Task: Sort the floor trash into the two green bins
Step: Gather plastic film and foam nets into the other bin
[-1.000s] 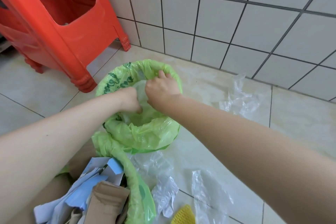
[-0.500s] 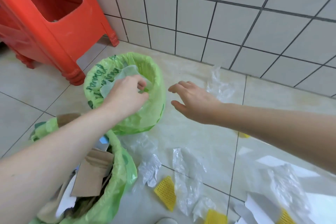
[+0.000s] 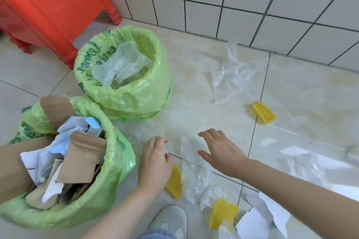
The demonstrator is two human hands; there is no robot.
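Two green-lined bins stand at the left. The far bin (image 3: pixel 139 101) holds clear plastic film (image 3: pixel 122 64). The near bin (image 3: pixel 114 163) is full of cardboard and paper. My left hand (image 3: pixel 155 161) is low over the floor beside the near bin. Its fingers curl onto a clear plastic scrap (image 3: pixel 165 149), and the grip is hidden. My right hand (image 3: pixel 221 153) hovers open with spread fingers over a long clear plastic strip (image 3: pixel 194 178). A yellow foam net (image 3: pixel 174 182) lies between my hands.
More clear plastic (image 3: pixel 229 77) lies near the tiled wall. Other yellow nets (image 3: pixel 264 112) (image 3: pixel 223 213) and torn white paper (image 3: pixel 258 219) are scattered to the right. A red plastic stool (image 3: pixel 48 9) stands behind the bins. My shoe (image 3: pixel 171 221) is at the bottom.
Both hands left the far bin, where the clear film now lies, and dropped to the floor litter in front of the near bin. The view tilted down and right.
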